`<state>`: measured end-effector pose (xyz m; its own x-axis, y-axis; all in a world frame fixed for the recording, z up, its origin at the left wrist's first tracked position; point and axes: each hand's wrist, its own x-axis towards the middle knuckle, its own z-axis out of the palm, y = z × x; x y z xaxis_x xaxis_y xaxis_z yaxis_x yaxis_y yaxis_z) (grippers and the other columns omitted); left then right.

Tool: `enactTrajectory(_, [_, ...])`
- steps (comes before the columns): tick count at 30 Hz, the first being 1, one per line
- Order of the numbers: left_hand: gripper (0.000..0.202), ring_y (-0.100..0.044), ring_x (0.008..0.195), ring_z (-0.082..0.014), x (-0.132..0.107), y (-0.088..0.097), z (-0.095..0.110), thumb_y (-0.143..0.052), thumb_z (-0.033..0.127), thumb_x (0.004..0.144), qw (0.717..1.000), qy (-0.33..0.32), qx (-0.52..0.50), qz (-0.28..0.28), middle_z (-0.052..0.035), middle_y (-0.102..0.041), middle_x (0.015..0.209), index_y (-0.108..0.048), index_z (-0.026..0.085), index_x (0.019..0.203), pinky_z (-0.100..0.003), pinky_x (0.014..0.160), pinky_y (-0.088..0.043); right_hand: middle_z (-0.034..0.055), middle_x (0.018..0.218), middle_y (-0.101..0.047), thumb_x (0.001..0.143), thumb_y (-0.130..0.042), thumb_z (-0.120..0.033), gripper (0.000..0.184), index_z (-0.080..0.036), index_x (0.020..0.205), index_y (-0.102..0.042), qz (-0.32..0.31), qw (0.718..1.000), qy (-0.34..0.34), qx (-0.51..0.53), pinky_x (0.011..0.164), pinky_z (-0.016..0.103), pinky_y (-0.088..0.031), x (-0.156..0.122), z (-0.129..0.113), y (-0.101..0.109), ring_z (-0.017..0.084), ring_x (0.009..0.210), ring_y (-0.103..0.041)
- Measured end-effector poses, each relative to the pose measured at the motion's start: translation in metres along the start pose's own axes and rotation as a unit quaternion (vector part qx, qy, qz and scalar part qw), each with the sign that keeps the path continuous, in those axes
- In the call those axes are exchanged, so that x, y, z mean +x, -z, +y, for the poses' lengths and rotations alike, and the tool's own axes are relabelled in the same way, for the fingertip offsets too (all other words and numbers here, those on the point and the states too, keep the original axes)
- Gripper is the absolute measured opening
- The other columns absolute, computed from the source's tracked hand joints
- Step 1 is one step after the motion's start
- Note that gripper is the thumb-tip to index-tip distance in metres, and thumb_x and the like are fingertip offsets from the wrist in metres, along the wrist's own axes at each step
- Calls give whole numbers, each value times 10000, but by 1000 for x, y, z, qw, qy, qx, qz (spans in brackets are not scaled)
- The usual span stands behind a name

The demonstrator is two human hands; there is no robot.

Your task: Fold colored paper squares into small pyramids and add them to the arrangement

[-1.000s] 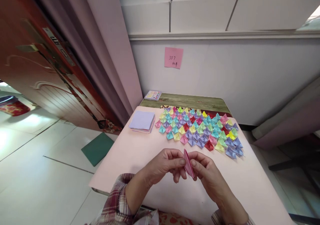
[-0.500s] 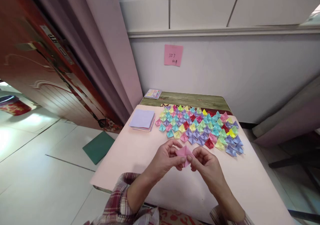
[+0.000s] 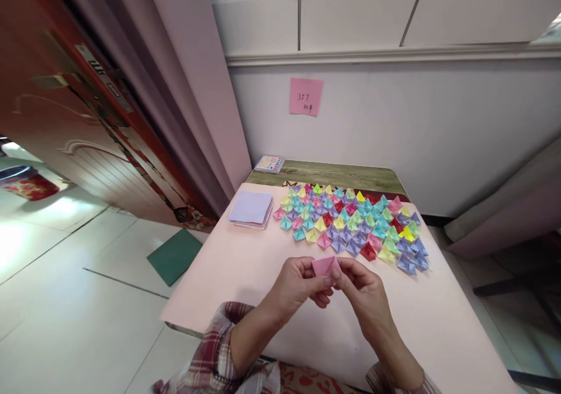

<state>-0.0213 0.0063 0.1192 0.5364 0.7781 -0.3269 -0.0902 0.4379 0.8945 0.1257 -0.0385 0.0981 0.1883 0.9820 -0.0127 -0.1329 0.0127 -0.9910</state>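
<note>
Both my hands meet above the near middle of a pale pink table (image 3: 228,271). My left hand (image 3: 300,286) and my right hand (image 3: 366,291) each pinch a small folded pink paper (image 3: 325,265) between thumb and fingers. Just beyond it lies a spread of several folded paper pieces (image 3: 355,224) in blue, green, yellow, pink, purple and red, packed in rows. A stack of square paper sheets (image 3: 250,208), lilac on top, rests at the table's far left.
A small printed packet (image 3: 269,164) lies on a wooden surface (image 3: 346,178) behind the table. A pink note (image 3: 305,97) sticks to the white wall. A red door (image 3: 65,119) and a curtain stand left; a green sheet (image 3: 174,256) lies on the tiled floor.
The pink paper, held edge-on a second ago, has been turned and flattened between my fingertips. Both hands have moved slightly up and away from me.
</note>
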Motion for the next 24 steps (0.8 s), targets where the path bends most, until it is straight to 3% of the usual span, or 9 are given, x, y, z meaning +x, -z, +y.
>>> enactTrajectory(7, [360, -658, 562, -137, -4, -4, 0, -822, 375, 664, 999, -10, 4, -36, -59, -690, 700, -687, 96, 847, -241, 567, -555, 37, 814, -649, 783, -741, -353, 153, -230, 868, -774, 20, 998, 45, -45, 568, 245, -500, 2, 4, 3, 158, 709, -601])
enactTrajectory(10, [366, -685, 599, -164, -6, -4, 3, -727, 450, 757, 998, -10, -11, -64, -87, -695, 735, -677, 92, 814, -274, 598, -574, 51, 874, -668, 793, -738, -306, 109, -256, 882, -777, 35, 993, 95, -64, 597, 252, -531, 0, 6, 5, 175, 778, -631])
enactTrajectory(17, [356, -684, 558, -186, -7, -6, 4, -634, 416, 815, 999, -4, -41, -22, -85, -662, 645, -674, 79, 706, -260, 522, -562, 42, 932, -645, 854, -666, -178, 243, -337, 1015, -756, 17, 970, 221, -104, 561, 231, -547, -1, 6, 4, 158, 787, -645])
enactTrajectory(20, [345, -687, 556, -199, -7, -7, 5, -619, 393, 816, 998, -6, -60, -15, -90, -667, 637, -674, 77, 690, -275, 517, -565, 42, 971, -636, 876, -638, -158, 297, -364, 1065, -737, -5, 956, 267, -124, 600, 238, -550, 1, 4, 6, 160, 828, -650])
enactTrajectory(24, [326, -680, 562, -192, -11, -8, 11, -629, 386, 816, 997, -10, -78, -12, -95, -681, 643, -698, 73, 761, -284, 537, -569, 65, 1046, -617, 884, -653, -242, 264, -348, 1115, -722, -70, 935, 307, -164, 707, 285, -557, 6, -2, 13, 187, 912, -642])
